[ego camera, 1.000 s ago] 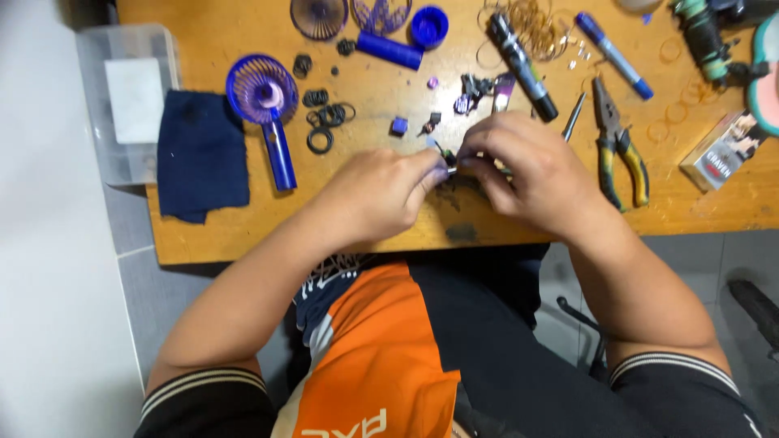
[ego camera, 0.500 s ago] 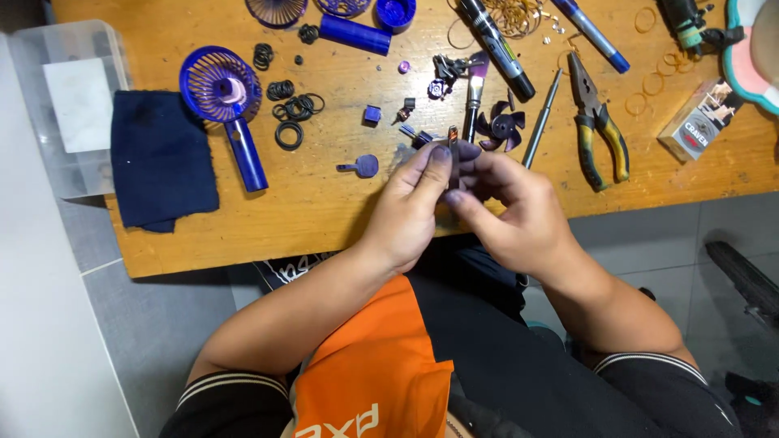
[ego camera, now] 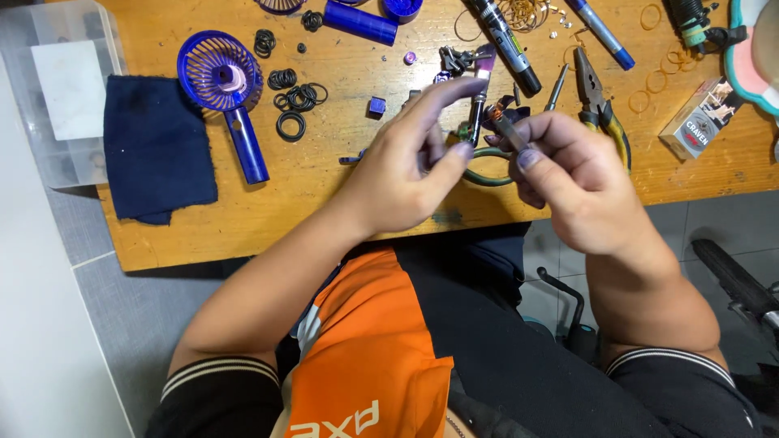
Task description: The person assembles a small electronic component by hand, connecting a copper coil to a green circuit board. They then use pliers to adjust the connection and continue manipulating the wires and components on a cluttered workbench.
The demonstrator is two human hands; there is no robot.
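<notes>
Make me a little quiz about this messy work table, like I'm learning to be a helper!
1. True or false: the blue hand fan lies on the dark blue cloth.
2. Which hand pinches the small copper-wound part? A) left hand B) right hand
3. What tool lies on the wooden table just beyond the right hand?

Key:
1. False: the fan lies on the wood beside the cloth.
2. B. The left hand reaches toward the part with a finger stretched out.
3. Pliers with green and yellow handles.
</notes>
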